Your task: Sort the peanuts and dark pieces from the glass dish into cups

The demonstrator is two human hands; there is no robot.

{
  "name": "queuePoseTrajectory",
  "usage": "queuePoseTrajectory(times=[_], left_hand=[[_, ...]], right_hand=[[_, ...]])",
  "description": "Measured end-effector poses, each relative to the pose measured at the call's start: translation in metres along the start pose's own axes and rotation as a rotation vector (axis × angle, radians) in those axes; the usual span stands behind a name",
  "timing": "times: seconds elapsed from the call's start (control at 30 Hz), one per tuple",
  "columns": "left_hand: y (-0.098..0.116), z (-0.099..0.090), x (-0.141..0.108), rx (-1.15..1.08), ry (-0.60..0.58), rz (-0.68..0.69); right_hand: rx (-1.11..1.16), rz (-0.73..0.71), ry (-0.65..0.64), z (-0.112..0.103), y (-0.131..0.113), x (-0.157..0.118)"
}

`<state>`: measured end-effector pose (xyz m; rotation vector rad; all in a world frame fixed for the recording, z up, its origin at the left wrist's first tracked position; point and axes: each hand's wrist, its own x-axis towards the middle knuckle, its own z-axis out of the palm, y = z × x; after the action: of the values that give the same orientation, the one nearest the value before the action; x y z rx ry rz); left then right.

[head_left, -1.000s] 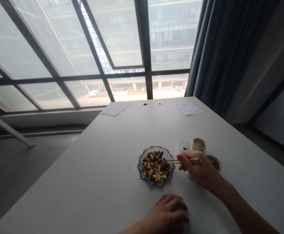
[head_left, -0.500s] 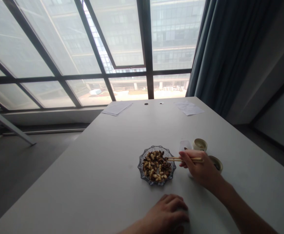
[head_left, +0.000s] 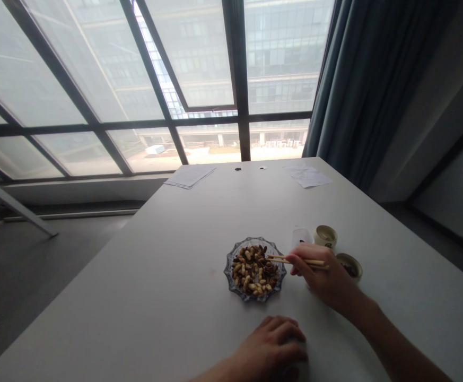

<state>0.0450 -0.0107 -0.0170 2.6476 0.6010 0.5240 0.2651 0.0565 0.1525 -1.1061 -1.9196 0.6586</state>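
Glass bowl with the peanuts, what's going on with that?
Someone's right hand holds a pair of chopsticks, their tips at the right side of the glass bowl, by the peanuts and darker pieces. I can't tell whether the tips grip anything. The left hand is on the near side of the bowl; what's under its fingers isn't clear. Two small cups, one behind the other, sit by the right hand.

Blue curtain point(head_left: 342, 95) beside tall windows point(head_left: 199, 58), with perhaps a building point(head_left: 281, 58) outside
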Motion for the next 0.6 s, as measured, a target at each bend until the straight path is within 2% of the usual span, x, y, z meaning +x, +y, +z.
queuePoseTrajectory(times=[0.2,0.37,0.6], left_hand=[[0.001,0.000,0.001,-0.010,-0.007,-0.001],[-0.001,0.003,0.000,-0.033,0.040,0.007],[-0.002,0.002,-0.001,-0.033,0.024,0.008]], right_hand=[[0.026,0.054,-0.043,0.015,0.008,-0.001],[0.034,0.049,-0.026,0.019,0.015,-0.002],[-0.020,0.078,0.041,0.021,0.015,-0.002]])
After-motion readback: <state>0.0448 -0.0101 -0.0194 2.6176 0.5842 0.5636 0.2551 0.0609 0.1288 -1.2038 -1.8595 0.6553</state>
